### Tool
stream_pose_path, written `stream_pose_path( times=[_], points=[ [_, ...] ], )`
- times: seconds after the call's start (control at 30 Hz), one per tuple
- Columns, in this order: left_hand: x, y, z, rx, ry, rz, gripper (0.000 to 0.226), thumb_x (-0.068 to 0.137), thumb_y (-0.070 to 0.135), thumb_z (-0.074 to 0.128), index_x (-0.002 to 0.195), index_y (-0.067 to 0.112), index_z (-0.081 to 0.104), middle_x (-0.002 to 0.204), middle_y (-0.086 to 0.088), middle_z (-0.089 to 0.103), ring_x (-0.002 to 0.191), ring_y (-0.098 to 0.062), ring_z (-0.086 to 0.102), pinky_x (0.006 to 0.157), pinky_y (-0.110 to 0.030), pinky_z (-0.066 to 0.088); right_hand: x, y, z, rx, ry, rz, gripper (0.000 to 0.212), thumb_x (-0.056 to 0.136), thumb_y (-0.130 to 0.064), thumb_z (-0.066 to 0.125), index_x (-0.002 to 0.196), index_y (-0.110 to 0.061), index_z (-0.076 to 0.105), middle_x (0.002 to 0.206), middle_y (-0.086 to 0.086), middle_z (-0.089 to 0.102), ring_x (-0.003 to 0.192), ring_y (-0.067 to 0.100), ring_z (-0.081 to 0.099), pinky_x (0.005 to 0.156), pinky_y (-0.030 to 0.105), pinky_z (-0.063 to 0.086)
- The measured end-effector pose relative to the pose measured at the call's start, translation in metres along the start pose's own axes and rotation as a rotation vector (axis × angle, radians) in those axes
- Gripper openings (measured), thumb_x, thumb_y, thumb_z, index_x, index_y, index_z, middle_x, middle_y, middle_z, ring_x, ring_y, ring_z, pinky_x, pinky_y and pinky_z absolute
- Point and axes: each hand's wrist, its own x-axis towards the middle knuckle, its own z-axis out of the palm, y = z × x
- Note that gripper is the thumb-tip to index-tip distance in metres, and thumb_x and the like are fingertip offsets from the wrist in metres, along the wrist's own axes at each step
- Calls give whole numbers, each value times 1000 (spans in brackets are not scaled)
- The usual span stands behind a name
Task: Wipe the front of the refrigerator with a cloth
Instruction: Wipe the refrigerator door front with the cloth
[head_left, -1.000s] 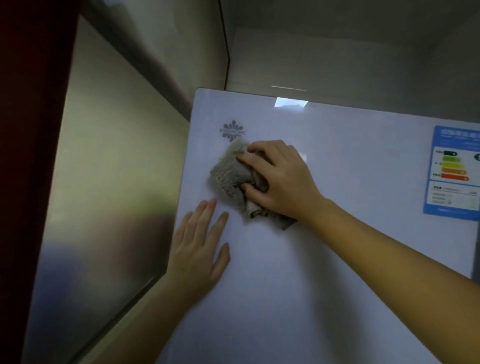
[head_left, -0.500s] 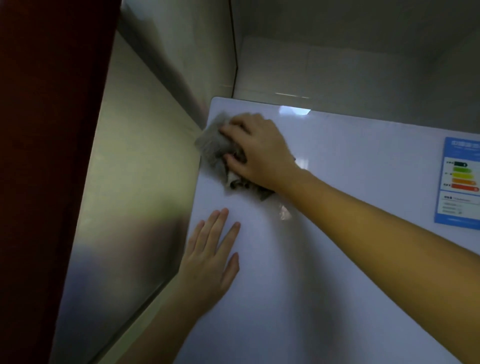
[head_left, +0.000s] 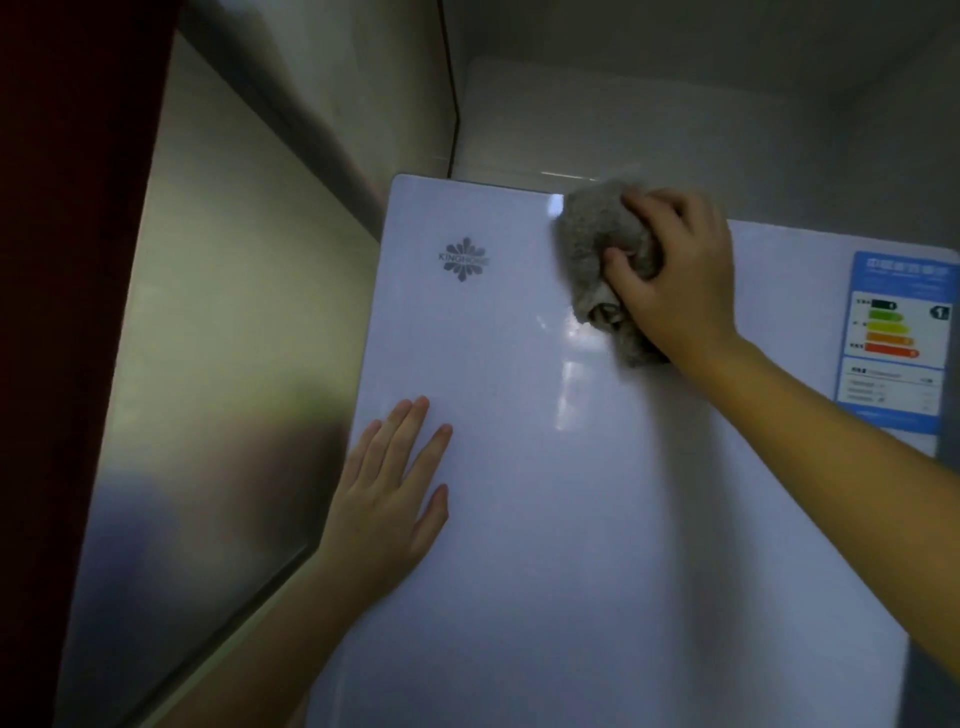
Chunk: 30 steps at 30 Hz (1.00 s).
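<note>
Steel panelling (head_left: 208, 364) flanks the refrigerator front (head_left: 571, 545), mid-wipe: right of the logo (head_left: 464, 259) the right hand (head_left: 675, 275) grips the bunched cloth (head_left: 592, 239), the left hand (head_left: 389, 499) lies flat below the logo; the next stroke probably needs steady pressure.

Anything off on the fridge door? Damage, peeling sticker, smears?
Nothing stands out. Door looks unmarked, label sits flat, right hand grips the cloth at the top edge, left hand rests flat on the door.

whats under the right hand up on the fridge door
A bunched grey cloth, gripped by the right hand and pressed against the white fridge door at its top edge. The door beneath the cloth is covered and cannot be seen.
</note>
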Motion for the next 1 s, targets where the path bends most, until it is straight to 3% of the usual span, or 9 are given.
stream_pose_path(
  times=[0.1, 0.27, 0.33, 0.43, 0.63, 0.77, 0.9, 1.0],
  points=[
    [0, 1, 0, 6, -9, -11, 56, 97, 37, 45, 148, 13, 45, 161, -14, 33, 151, -29, 28, 124, -46, 23, -35, -11, 0, 10, -94, -162, 52, 86, -35, 68, 132, -11, 64, 127, 16, 61, 113, 35, 54, 94, 45, 46],
    [2, 12, 1, -12, 19, -83, 56, 96, 37, 48, 147, 13, 46, 160, -15, 34, 150, -31, 31, 122, -50, 28, -109, -34, 0, 86, -408, -765, 43, 97, -37, 62, 129, -9, 67, 127, 19, 65, 107, 37, 64, 84, 45, 53],
    [3, 15, 1, -13, 17, -95, 57, 96, 37, 49, 147, 13, 46, 161, -15, 33, 151, -32, 30, 122, -51, 28, -124, -32, -4, 93, -468, -882, 39, 100, -38, 59, 129, -12, 67, 127, 16, 66, 108, 34, 65, 83, 44, 54],
    [3, 16, 1, 8, 11, -100, 56, 95, 38, 47, 145, 12, 47, 160, -16, 35, 149, -33, 33, 121, -52, 29, -111, -15, -12, 88, -414, -825, 39, 98, -36, 62, 127, -11, 69, 125, 17, 67, 105, 36, 66, 81, 44, 54],
    [7, 27, -3, 69, -36, -149, 59, 95, 40, 43, 146, 11, 43, 161, -18, 31, 149, -36, 30, 121, -50, 25, -32, 48, -38, -30, -174, -414, 49, 90, -35, 69, 132, -12, 65, 126, 17, 63, 109, 39, 60, 89, 48, 51],
    [18, 45, -2, 60, -21, -173, 59, 96, 41, 42, 148, 11, 42, 161, -17, 30, 150, -35, 29, 121, -52, 26, -10, 77, -53, -10, -108, -215, 52, 91, -38, 65, 137, -13, 59, 129, 16, 58, 116, 34, 54, 98, 48, 47],
    [31, 71, 4, 51, 4, -125, 58, 97, 40, 42, 148, 13, 41, 161, -16, 32, 149, -34, 30, 121, -50, 25, -38, 80, -59, 17, -166, -247, 54, 89, -37, 67, 137, -12, 60, 130, 15, 58, 117, 34, 54, 96, 51, 47],
    [37, 95, 11, 31, 39, -85, 55, 96, 38, 46, 145, 12, 46, 158, -17, 37, 147, -34, 34, 119, -51, 30, -78, 76, -64, 16, -288, -449, 53, 88, -38, 70, 134, -11, 64, 129, 17, 62, 112, 35, 58, 92, 45, 48]
  ],
)
